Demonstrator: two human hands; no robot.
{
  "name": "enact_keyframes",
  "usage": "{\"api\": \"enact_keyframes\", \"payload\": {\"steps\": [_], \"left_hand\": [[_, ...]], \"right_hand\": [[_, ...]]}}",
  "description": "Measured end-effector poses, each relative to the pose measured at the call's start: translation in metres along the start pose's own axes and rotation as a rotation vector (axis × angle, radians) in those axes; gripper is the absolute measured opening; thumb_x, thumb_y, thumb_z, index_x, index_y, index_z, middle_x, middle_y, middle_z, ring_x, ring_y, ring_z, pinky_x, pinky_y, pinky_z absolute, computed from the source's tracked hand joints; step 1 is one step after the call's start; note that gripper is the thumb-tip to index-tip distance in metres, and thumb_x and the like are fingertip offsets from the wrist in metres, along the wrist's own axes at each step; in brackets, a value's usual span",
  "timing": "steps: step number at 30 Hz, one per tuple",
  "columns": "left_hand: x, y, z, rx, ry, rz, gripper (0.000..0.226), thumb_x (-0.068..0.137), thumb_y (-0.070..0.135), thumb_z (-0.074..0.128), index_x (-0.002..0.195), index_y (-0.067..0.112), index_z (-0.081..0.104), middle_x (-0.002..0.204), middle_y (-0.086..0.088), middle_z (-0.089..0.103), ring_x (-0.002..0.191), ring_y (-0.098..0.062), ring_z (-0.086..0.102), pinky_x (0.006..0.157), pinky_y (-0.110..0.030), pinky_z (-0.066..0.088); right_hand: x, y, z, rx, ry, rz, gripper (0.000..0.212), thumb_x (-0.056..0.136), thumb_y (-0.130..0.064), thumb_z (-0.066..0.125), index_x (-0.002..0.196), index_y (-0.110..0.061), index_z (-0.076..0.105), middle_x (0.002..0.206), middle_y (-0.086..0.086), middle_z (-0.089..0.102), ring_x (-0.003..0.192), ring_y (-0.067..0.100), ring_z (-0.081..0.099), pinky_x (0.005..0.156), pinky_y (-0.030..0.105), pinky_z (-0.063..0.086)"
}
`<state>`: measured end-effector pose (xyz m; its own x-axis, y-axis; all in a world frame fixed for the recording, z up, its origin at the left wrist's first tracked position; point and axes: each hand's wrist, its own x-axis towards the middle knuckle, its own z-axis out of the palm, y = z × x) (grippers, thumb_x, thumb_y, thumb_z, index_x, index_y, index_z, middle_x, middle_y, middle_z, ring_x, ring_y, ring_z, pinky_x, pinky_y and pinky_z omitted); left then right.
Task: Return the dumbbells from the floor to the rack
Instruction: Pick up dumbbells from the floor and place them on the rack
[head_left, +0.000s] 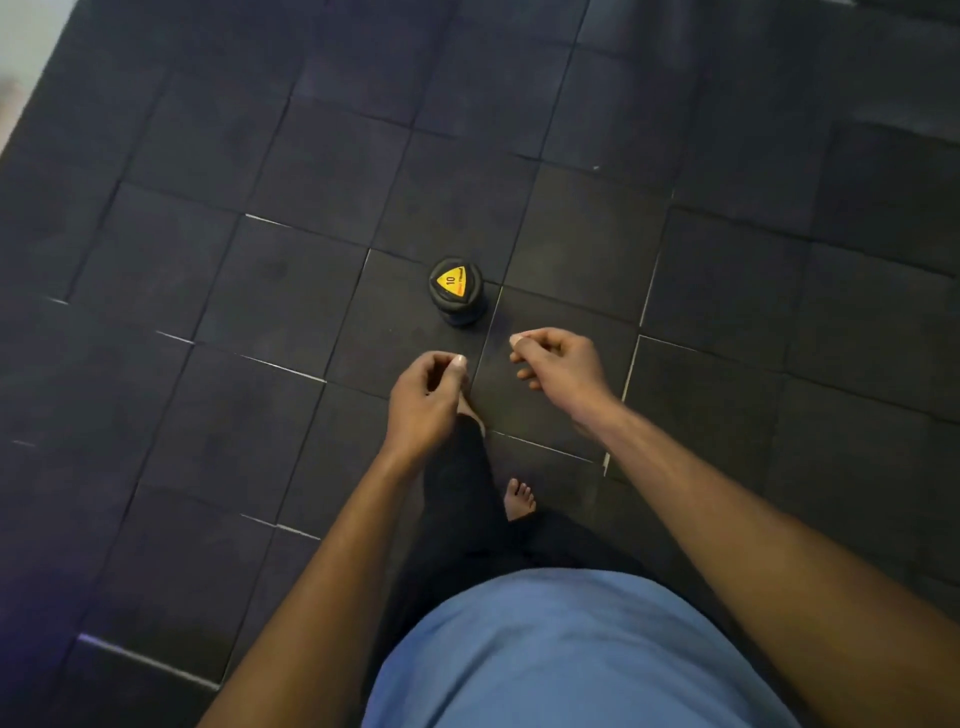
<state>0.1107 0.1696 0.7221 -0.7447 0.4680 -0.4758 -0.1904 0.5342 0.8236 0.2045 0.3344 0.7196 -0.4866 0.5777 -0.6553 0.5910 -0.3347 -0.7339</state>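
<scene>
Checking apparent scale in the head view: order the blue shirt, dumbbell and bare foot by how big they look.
1. blue shirt, though it is nearest the camera
2. dumbbell
3. bare foot, partly hidden, so close to the dumbbell

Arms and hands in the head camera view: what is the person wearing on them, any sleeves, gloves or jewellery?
Nothing shows on them. The left hand and right hand are bare, without gloves, rings or a watch, and both forearms are uncovered to the frame edge, so no sleeves appear. Lower down are a blue shirt and dark trousers.
</scene>
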Motion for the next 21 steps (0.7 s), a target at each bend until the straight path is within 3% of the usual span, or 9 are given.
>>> {"api": "enact_keyframes", "payload": {"steps": [3,7,13,17,18,19,21], "left_hand": [[0.078,-0.004,0.005,-0.006,-0.052,-0.065,0.018,0.101,0.037,0.060,0.102,0.024,0.073,0.096,0.003,0.074,0.091,-0.010,0.070,0.081,-0.032,0.057],[0.177,-0.021,0.017,-0.007,-0.100,-0.176,0.016,0.101,0.035,0.062,0.100,0.022,0.071,0.094,0.000,0.074,0.089,-0.019,0.070,0.083,-0.039,0.058],[0.316,-0.102,0.059,0.024,-0.058,-0.287,0.006,0.095,0.026,0.070,0.093,0.021,0.072,0.083,0.005,0.071,0.076,-0.007,0.066,0.079,-0.029,0.057],[0.396,-0.183,0.103,-0.020,-0.008,-0.409,0.009,0.093,0.031,0.072,0.091,0.023,0.072,0.083,0.001,0.073,0.080,-0.018,0.071,0.081,-0.046,0.062],[0.415,-0.204,0.114,-0.024,0.015,-0.432,0.008,0.092,0.031,0.072,0.091,0.023,0.072,0.084,0.002,0.074,0.081,-0.017,0.071,0.084,-0.047,0.061],[0.432,-0.221,0.126,-0.029,0.043,-0.454,0.008,0.092,0.031,0.072,0.092,0.023,0.072,0.085,0.004,0.074,0.082,-0.014,0.070,0.087,-0.046,0.059],[0.463,-0.254,0.143,-0.018,0.138,-0.478,0.012,0.091,0.032,0.073,0.101,0.025,0.070,0.098,0.007,0.071,0.089,-0.008,0.067,0.093,-0.041,0.056]], "right_hand": [[0.071,-0.018,0.017,-0.032,0.024,0.050,0.015,0.098,-0.028,0.073,0.101,-0.015,0.079,0.096,0.005,0.081,0.072,0.010,0.068,0.063,0.020,0.053],[0.162,-0.026,0.039,-0.075,0.047,0.166,0.013,0.099,-0.035,0.072,0.101,-0.024,0.078,0.094,-0.003,0.080,0.083,0.014,0.074,0.075,0.030,0.059],[0.310,0.019,0.077,-0.178,-0.010,0.315,0.017,0.102,-0.034,0.069,0.108,-0.020,0.077,0.098,-0.004,0.079,0.098,0.019,0.075,0.087,0.031,0.060],[0.412,0.084,0.102,-0.310,-0.100,0.373,0.013,0.100,-0.037,0.069,0.098,-0.026,0.077,0.098,-0.009,0.077,0.098,0.011,0.070,0.102,0.041,0.057],[0.437,0.099,0.107,-0.327,-0.120,0.383,0.012,0.101,-0.037,0.069,0.099,-0.027,0.077,0.097,-0.010,0.075,0.097,0.009,0.068,0.103,0.039,0.057],[0.459,0.113,0.112,-0.341,-0.134,0.385,0.014,0.101,-0.036,0.068,0.104,-0.025,0.077,0.095,-0.012,0.072,0.093,0.004,0.066,0.103,0.028,0.055],[0.504,0.130,0.124,-0.410,-0.165,0.372,0.026,0.103,-0.038,0.066,0.118,-0.018,0.074,0.097,-0.016,0.067,0.085,-0.007,0.056,0.080,-0.009,0.037]]}}
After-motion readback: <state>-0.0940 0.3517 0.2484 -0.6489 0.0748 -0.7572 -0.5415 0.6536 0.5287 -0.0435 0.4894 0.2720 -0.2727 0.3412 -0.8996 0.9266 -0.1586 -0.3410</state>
